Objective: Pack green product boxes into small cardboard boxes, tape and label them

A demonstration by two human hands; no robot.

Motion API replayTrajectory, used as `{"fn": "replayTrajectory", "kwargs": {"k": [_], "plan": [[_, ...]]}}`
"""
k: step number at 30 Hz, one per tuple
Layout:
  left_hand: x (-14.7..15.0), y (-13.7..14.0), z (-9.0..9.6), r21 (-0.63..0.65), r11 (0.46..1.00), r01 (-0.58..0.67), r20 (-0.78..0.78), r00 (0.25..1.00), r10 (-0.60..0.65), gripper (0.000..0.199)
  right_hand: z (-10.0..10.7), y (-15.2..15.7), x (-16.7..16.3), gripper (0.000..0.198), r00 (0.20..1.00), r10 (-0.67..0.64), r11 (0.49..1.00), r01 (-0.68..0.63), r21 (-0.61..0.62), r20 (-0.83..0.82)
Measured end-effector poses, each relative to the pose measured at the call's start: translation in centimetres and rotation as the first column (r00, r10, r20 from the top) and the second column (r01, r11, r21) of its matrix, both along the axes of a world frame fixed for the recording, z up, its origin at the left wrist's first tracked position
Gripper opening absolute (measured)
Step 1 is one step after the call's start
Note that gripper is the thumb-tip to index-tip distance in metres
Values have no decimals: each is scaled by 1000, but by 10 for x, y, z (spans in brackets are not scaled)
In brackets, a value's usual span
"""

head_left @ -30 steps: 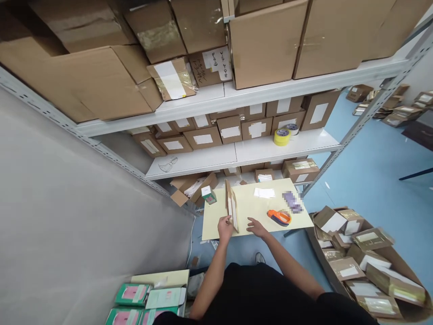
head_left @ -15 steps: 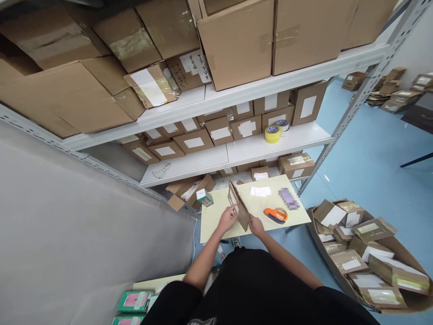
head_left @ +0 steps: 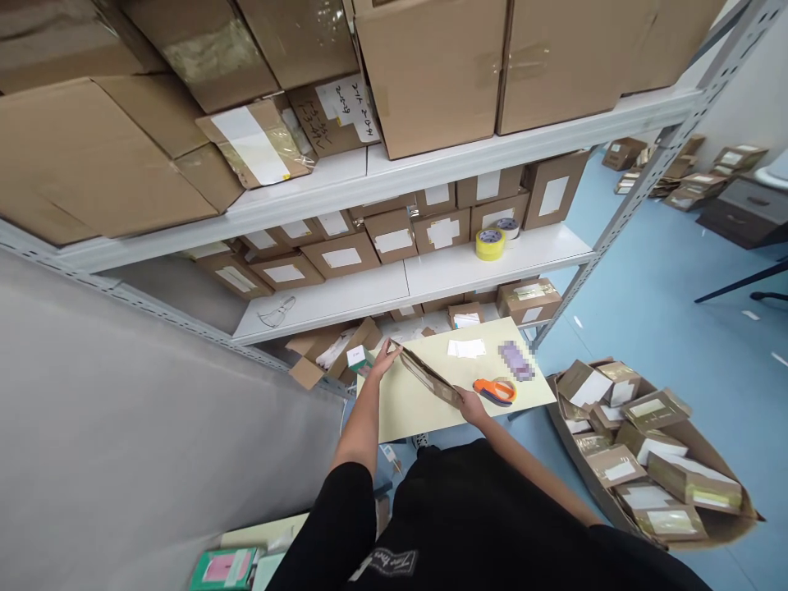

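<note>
Both hands hold a flattened cardboard box (head_left: 428, 376) above the pale yellow table (head_left: 400, 410), tilted so it runs from far-left down to near-right. The left hand (head_left: 387, 359) has its fingers stretched fairly open along the box's far end, touching its edge. The right hand (head_left: 473, 404) is closed around the near end in a grasp. Just right of that hand lies an orange tape dispenser (head_left: 494, 391); just left of the left hand stands a small green-and-white box (head_left: 358, 358).
</note>
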State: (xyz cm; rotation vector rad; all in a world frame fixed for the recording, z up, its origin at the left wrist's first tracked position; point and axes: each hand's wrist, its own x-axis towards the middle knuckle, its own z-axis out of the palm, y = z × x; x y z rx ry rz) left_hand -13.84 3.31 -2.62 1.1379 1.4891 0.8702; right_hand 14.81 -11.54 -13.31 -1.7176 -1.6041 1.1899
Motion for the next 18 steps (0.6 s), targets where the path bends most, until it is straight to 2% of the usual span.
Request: {"fn": "replayTrajectory", "kwargs": {"k": [4,7,10,14,16,18], "plan": [[-1,-3,-17,37,999,-40,43,998,38,87,1,9,0,45,996,-58,995,62,-75,61],[-9,-15,-24,79,994,-71,84,994,64,80,1,20,-3,50,993,-120,988,120,-97,5],[-13,-36,-31,87,993,-80,115,991,69,83,2,34,-13,56,981,-156,985,146,-95,-117],[-11,-73,-41,39,983,-179,101,980,174,92,4,51,-30,58,958,-212,975,196,-101,-194],[-9,-91,-45,48,974,-220,69,974,216,93,4,56,-35,62,948,-244,968,224,-116,-206],[-7,-106,-46,56,970,-236,0,972,237,91,3,60,-37,66,946,-210,976,188,-111,-246]]}}
